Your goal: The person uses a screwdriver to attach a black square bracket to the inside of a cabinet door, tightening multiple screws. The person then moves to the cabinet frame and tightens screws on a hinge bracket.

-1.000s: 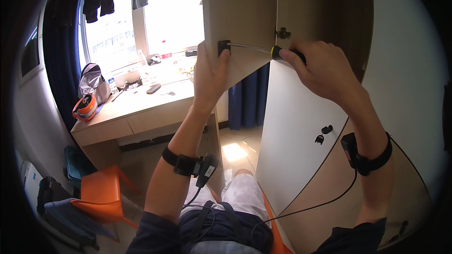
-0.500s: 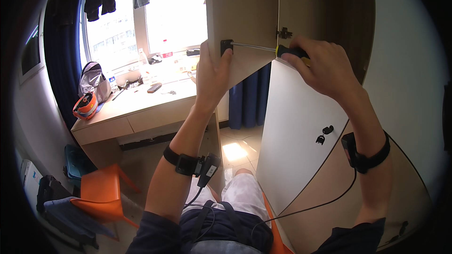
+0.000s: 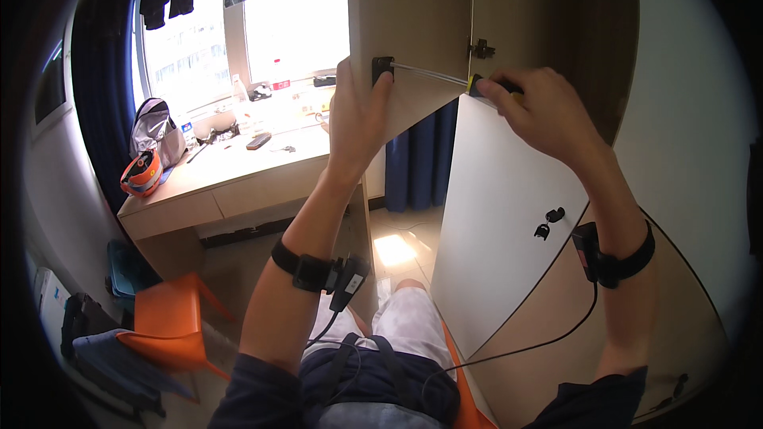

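Observation:
My right hand (image 3: 548, 107) is closed around the black-and-yellow handle of a screwdriver (image 3: 433, 73). Its thin metal shaft points left, and the tip meets a small black fitting (image 3: 382, 68) on a wooden cabinet door (image 3: 421, 20). With its thumb pressed on that fitting, my left hand (image 3: 358, 123) grips the door's edge; its other fingers are partly hidden behind the panel. To the right of the shaft, a dark metal hinge (image 3: 482, 49) joins the door to the cabinet.
Small black parts (image 3: 548, 223) show on the white surface below my right hand. A desk (image 3: 238, 179) under the window carries a backpack (image 3: 156, 135), bottles and a dark phone-like object (image 3: 258, 141). An orange chair (image 3: 168, 310) stands lower left. A cable (image 3: 524, 349) runs from my right wristband.
The screwdriver's handle and my right hand have shifted slightly, and the fingers sit differently on the grip. My left thumb stays on the fitting. The whole view has tilted a little.

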`<state>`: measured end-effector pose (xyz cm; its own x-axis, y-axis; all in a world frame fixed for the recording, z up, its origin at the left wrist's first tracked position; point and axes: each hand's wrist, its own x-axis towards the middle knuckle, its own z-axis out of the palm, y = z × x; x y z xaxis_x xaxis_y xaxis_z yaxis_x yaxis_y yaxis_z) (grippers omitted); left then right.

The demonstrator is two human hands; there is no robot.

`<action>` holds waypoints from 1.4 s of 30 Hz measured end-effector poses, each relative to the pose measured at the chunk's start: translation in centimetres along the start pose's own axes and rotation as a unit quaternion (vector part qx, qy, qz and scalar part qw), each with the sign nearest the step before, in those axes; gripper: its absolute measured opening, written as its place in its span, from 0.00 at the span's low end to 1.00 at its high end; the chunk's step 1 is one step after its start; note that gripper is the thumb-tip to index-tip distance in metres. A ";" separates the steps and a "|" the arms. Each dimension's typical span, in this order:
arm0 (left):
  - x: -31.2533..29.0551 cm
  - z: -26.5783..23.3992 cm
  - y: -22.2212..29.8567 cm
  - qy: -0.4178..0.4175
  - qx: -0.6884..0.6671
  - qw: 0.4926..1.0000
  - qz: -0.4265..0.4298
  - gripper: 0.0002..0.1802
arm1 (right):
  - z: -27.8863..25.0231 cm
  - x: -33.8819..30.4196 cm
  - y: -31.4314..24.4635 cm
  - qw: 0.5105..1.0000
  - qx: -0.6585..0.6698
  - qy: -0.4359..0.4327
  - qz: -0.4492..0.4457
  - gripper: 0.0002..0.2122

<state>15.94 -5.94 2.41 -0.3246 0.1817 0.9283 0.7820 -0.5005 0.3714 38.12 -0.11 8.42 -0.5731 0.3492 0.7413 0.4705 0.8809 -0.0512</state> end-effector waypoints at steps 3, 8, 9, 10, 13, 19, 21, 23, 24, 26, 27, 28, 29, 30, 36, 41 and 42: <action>-0.1 0.2 0.0 -0.002 0.007 1.000 -0.008 0.21 | -0.8 -0.1 -0.4 0.988 -0.108 0.076 -0.079 0.15; -0.2 0.2 0.3 -0.002 -0.025 0.999 -0.025 0.20 | -1.3 -1.0 -2.5 0.944 -0.215 0.197 -0.157 0.11; -0.2 0.2 0.3 -0.003 -0.030 0.999 -0.029 0.20 | -1.3 -1.3 -3.0 0.937 -0.227 0.208 -0.165 0.11; -0.2 0.2 0.4 -0.004 -0.034 0.999 -0.034 0.19 | -1.2 -1.4 -3.4 0.928 -0.235 0.225 -0.184 0.09; -0.1 0.3 0.2 -0.002 -0.036 0.999 -0.028 0.20 | -1.1 -1.7 -4.3 0.902 -0.265 0.260 -0.221 0.05; -0.1 0.0 0.2 -0.004 -0.031 0.999 -0.029 0.20 | -1.4 -2.3 -7.1 0.881 -0.334 0.246 -0.226 0.09; -0.2 0.0 0.4 -0.003 -0.020 0.999 -0.028 0.20 | -1.8 -2.5 -8.3 0.882 -0.344 0.229 -0.228 0.08; -0.2 -0.1 0.4 0.003 -0.001 1.000 -0.015 0.21 | -2.1 -2.3 -8.3 0.882 -0.348 0.225 -0.225 0.09; -0.2 -0.1 0.4 -0.005 -0.015 0.999 -0.032 0.21 | -2.2 -2.0 -8.3 0.882 -0.350 0.224 -0.224 0.09; 0.0 0.0 0.4 -0.020 -0.047 0.997 -0.065 0.22 | -2.1 -1.5 -7.0 0.894 -0.316 0.237 -0.213 0.09; 0.0 -0.1 0.3 -0.018 -0.039 0.997 -0.066 0.22 | -2.0 -1.3 -6.3 0.899 -0.296 0.245 -0.210 0.09; 0.0 -0.1 0.3 -0.016 -0.032 0.997 -0.067 0.22 | -2.0 -1.2 -5.8 0.915 -0.267 0.232 -0.193 0.09; 0.0 0.0 0.3 -0.014 -0.026 0.997 -0.069 0.23 | -2.0 -1.2 -5.3 0.930 -0.239 0.218 -0.176 0.10; 0.0 0.1 0.1 -0.013 -0.028 0.998 -0.063 0.23 | -2.0 -1.1 -4.9 0.943 -0.212 0.203 -0.158 0.10; 0.0 -0.2 0.1 -0.011 -0.036 0.998 -0.058 0.23 | -1.3 -0.8 -3.7 0.963 -0.159 0.176 -0.131 0.10; -0.1 -0.1 0.3 -0.009 -0.041 0.997 -0.058 0.23 | -1.3 -0.7 -3.7 0.983 -0.132 0.106 -0.077 0.11; -0.1 -0.2 0.2 -0.007 -0.037 0.998 -0.050 0.23 | -1.4 -0.7 -3.9 0.988 -0.118 0.084 -0.060 0.11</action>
<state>16.01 -6.19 2.40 -0.3917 0.2461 0.8866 0.7047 -0.5393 0.4610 37.61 -4.22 9.05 -0.5240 0.1718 0.8342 0.5614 0.8062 0.1866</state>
